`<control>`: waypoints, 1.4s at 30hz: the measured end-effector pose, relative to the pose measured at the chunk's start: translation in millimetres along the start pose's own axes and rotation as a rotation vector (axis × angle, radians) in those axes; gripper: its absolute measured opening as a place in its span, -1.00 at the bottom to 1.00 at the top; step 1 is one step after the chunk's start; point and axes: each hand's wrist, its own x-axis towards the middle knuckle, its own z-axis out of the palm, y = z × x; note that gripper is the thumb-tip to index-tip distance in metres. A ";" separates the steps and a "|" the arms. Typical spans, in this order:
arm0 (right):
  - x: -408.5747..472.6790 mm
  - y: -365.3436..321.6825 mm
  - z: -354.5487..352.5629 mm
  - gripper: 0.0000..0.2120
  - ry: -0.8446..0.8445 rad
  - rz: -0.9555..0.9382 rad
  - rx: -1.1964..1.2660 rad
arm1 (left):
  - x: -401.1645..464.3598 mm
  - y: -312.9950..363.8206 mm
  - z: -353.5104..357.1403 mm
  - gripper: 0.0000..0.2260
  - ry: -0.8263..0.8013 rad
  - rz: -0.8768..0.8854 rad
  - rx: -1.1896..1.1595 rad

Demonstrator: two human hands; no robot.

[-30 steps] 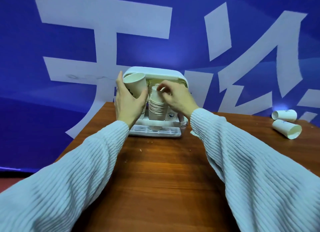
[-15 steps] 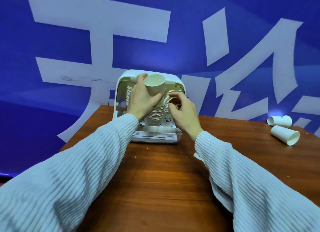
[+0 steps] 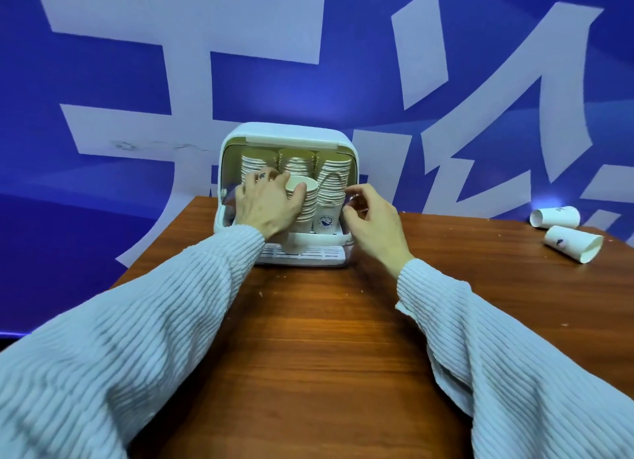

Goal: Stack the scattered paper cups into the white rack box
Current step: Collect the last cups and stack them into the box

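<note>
The left hand (image 3: 266, 205) reaches into the open front of the white rack box (image 3: 288, 134), which stands at the far edge of the wooden table (image 3: 326, 338). Its fingers curl around the front stack of cups (image 3: 305, 211), with the thumb lying over the rim of the top cup (image 3: 302, 184) and the other fingers wrapped round the stack's left side. Beyond those fingertips, three taller stacks (image 3: 296, 162) stand side by side against the back of the box, their rims close under its roof. Just right of the thumb, another stack reaches down to the bottom cup with a blue logo (image 3: 326, 222), standing on the box's front ledge. Below the left wrist, the slotted drip tray (image 3: 308, 254) juts out toward the person.

The right hand (image 3: 374, 220) hovers just right of the box's front opening, fingers loosely bent and spread, gripping nothing; whether its fingertips touch the box's edge cannot be told. Both forearms wear ribbed pale sleeves (image 3: 154, 321).

Well to the right of the right hand's fingers, two loose paper cups (image 3: 573, 247) lie on their sides near the table's far right edge, close to each other. Behind everything hangs a blue backdrop (image 3: 360, 64) with large pale characters.
</note>
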 end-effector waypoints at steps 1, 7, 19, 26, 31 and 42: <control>-2.1 1.9 -5.6 -0.75 0.009 0.007 -0.001 | -1.0 6.3 -0.6 -0.47 0.037 0.024 -0.007; -20.8 41.5 -66.2 -0.74 0.111 0.109 -0.058 | -28.1 92.0 29.2 -0.56 0.283 0.327 -0.153; -89.7 200.3 -260.3 -0.73 0.419 0.469 -0.209 | -77.0 325.8 167.7 -0.55 -0.170 0.434 -0.481; -78.6 302.2 -304.6 -0.68 0.432 0.596 -0.369 | -85.3 399.3 247.9 -0.55 -0.290 0.517 -0.529; -39.8 351.7 -313.8 -0.65 0.366 0.515 -0.473 | -67.6 422.1 274.9 -0.53 -0.255 0.581 -0.466; -12.5 327.4 -319.0 -0.83 0.461 0.353 0.194 | -64.7 418.7 271.1 -0.15 -0.110 0.382 -0.406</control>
